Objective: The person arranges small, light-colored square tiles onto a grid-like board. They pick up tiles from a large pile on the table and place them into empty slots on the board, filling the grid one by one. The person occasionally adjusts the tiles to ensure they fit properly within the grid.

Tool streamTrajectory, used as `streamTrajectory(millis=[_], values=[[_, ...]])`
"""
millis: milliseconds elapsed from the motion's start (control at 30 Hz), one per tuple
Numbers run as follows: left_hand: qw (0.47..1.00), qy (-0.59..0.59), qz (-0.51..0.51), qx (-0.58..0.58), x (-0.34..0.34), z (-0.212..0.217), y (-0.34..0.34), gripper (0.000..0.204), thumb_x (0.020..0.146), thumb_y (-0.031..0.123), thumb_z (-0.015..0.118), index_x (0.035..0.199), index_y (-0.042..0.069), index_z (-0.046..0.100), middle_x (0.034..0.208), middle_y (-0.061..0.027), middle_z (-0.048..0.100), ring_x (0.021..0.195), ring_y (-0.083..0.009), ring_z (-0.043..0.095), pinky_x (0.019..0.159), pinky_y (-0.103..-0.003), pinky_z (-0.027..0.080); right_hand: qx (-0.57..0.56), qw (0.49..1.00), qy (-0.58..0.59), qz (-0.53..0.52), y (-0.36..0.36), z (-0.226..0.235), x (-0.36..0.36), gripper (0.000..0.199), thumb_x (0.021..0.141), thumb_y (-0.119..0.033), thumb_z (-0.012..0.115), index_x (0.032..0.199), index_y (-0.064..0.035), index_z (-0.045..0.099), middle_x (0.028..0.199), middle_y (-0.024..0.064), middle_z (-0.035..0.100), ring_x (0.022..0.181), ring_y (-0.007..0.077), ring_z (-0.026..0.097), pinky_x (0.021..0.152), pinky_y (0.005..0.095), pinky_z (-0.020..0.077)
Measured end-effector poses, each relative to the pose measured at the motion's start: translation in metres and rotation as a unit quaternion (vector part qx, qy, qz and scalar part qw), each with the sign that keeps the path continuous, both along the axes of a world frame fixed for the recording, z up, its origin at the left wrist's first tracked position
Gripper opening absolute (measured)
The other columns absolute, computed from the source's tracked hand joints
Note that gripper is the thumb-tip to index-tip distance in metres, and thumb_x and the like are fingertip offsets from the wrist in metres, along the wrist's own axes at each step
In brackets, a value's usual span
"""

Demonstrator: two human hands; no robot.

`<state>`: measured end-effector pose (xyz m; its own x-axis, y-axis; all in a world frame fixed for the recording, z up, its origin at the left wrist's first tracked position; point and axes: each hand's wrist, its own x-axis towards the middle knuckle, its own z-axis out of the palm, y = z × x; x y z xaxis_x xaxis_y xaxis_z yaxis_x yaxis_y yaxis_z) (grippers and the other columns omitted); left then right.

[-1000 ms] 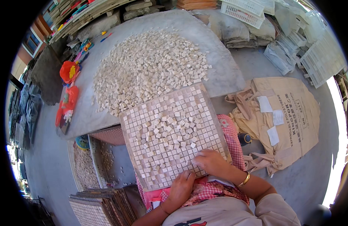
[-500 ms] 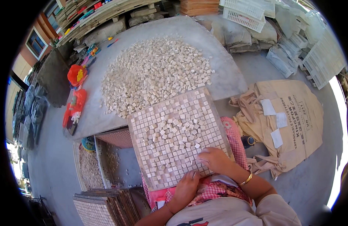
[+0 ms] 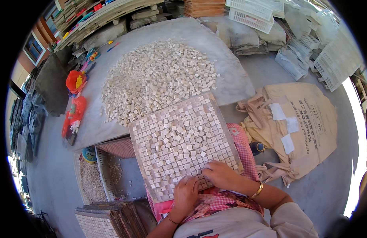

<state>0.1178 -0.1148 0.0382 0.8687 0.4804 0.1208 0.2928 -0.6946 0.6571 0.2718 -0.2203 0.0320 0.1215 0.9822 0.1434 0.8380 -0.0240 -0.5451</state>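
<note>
A square grid tray lies tilted across my lap, its far edge by the stone table. Small whitish stone tiles fill many of its cells, and loose tiles are heaped over its middle. At the tray's near edge, my left hand has its fingers bent together over the cells. Just to its right, my right hand curls its fingers down onto the tiles, a gold bangle on the wrist. Both hands look closed; whatever is between the fingertips is hidden.
A large pile of tiles covers the table. Orange toys line its left edge. Stacked filled trays and a white crate of tiles stand at lower left. A beige sack lies on the right.
My left hand has moved slightly left and farther onto the tray. The right hand stays near the same cells. The whole view has shifted a little.
</note>
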Motion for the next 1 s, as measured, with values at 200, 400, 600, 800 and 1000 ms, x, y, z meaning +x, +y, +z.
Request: streamTrajectory(millis=[200, 400, 600, 800, 1000], values=[[0.998, -0.064, -0.021, 0.006, 0.017, -0.006, 0.019, 0.011, 0.078, 0.004, 0.062, 0.089, 0.002, 0.062, 0.085, -0.0133, 0.061, 0.077, -0.0333, 0.059, 0.066, -0.04, 0.048, 0.071, 0.997, 0.022, -0.006, -0.003, 0.001, 0.002, 0.02, 0.077, -0.014, 0.053, 0.095, -0.0056, 0.053, 0.08, 0.0103, 0.053, 0.079, 0.0294, 0.054, 0.069, 0.0403, 0.0437], [0.996, -0.045, -0.069, 0.024, 0.02, -0.013, 0.019, 0.018, 0.076, 0.002, 0.061, 0.095, 0.002, 0.059, 0.084, -0.0131, 0.058, 0.079, -0.0332, 0.057, 0.068, -0.04, 0.047, 0.043, 0.998, 0.032, -0.036, -0.01, 0.0, 0.004, 0.011, 0.077, -0.013, 0.053, 0.085, -0.0064, 0.056, 0.078, 0.0086, 0.053, 0.077, 0.0285, 0.054, 0.069, 0.0396, 0.0436], [0.997, -0.039, -0.068, -0.002, 0.024, -0.011, 0.02, 0.018, 0.074, 0.001, 0.063, 0.092, 0.002, 0.059, 0.084, -0.0144, 0.057, 0.078, -0.0347, 0.056, 0.067, -0.041, 0.047, 0.071, 0.997, -0.021, -0.025, -0.009, -0.006, -0.002, 0.012, 0.074, -0.014, 0.053, 0.083, -0.0069, 0.057, 0.078, 0.0079, 0.054, 0.076, 0.0282, 0.055, 0.067, 0.0393, 0.0438], [0.998, -0.038, -0.048, -0.019, 0.024, -0.013, 0.018, 0.017, 0.075, 0.001, 0.063, 0.091, 0.002, 0.059, 0.084, -0.015, 0.057, 0.078, -0.0355, 0.057, 0.067, -0.042, 0.047, 0.058, 0.997, 0.022, -0.042, -0.012, -0.006, 0.011, 0.013, 0.075, -0.013, 0.053, 0.085, -0.0059, 0.058, 0.077, 0.0094, 0.055, 0.075, 0.0292, 0.055, 0.066, 0.0402, 0.0446], [0.998, -0.037, -0.053, -0.007, 0.026, -0.014, 0.017, 0.011, 0.079, 0.003, 0.06, 0.089, 0.003, 0.059, 0.084, -0.0143, 0.057, 0.078, -0.0346, 0.057, 0.066, -0.042, 0.048, 0.043, 0.997, 0.038, -0.06, -0.007, -0.01, 0.014, 0.011, 0.074, -0.012, 0.056, 0.082, -0.0066, 0.058, 0.075, 0.0095, 0.054, 0.074, 0.0297, 0.055, 0.067, 0.0399, 0.045]])
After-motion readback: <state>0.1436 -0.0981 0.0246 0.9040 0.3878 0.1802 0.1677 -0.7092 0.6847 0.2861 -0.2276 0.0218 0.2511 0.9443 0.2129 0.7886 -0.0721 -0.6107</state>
